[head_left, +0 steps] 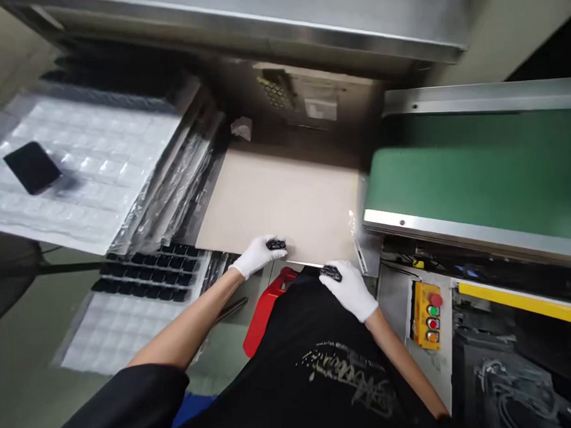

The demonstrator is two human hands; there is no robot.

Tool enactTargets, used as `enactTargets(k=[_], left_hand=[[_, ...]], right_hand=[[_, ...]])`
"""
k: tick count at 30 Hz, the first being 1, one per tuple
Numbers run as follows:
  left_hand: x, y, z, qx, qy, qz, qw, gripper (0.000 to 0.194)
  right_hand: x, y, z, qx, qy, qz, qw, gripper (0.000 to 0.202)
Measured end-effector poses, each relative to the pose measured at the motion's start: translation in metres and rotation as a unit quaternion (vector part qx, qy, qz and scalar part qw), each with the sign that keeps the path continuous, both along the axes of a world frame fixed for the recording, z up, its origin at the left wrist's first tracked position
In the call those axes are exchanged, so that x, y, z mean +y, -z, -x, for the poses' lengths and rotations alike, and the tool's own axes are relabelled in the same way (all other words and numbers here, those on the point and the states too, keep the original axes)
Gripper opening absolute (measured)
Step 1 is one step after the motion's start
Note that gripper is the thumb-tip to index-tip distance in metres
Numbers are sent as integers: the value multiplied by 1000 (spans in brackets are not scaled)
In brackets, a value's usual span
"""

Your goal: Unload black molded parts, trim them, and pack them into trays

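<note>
Both hands wear white gloves. My left hand [259,255] is closed around a small black part [276,243], over the front edge of a beige board [285,198]. Near the board's front right corner, my right hand [348,288] grips another small black part [331,273], close to my black shirt. Fine details of both parts are too small to tell.
Stacked clear trays [91,146] stand at the left, with a black piece [32,168] on top. A green conveyor belt [476,176] lies at the right, above a yellow button box [427,315]. A metal shelf edge [260,27] spans the back. A red object [265,311] is below the board.
</note>
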State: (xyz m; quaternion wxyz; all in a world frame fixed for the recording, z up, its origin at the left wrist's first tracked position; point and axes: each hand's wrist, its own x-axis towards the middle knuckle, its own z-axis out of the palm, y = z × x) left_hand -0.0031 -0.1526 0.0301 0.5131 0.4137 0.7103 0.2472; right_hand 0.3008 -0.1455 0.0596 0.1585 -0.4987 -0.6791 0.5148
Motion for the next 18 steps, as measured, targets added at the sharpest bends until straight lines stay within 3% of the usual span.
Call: enactTargets(k=[5, 10, 14, 16, 18], left_hand=[[36, 35, 81, 16, 47, 0, 999, 48], [70, 47, 138, 61, 99, -24, 993, 31], [73, 61, 172, 114, 150, -26, 982, 38], [66, 68, 179, 110, 129, -23, 985, 51], [56, 73, 179, 103, 93, -31, 990, 56]], right_hand=[[77, 42, 133, -174, -176, -10, 969, 32], [128, 69, 216, -201, -250, -42, 946, 29], [135, 76, 243, -225, -264, -67, 935, 31], [130, 73, 237, -221, -244, -64, 942, 41], [117, 66, 215, -202, -200, -54, 957, 52]])
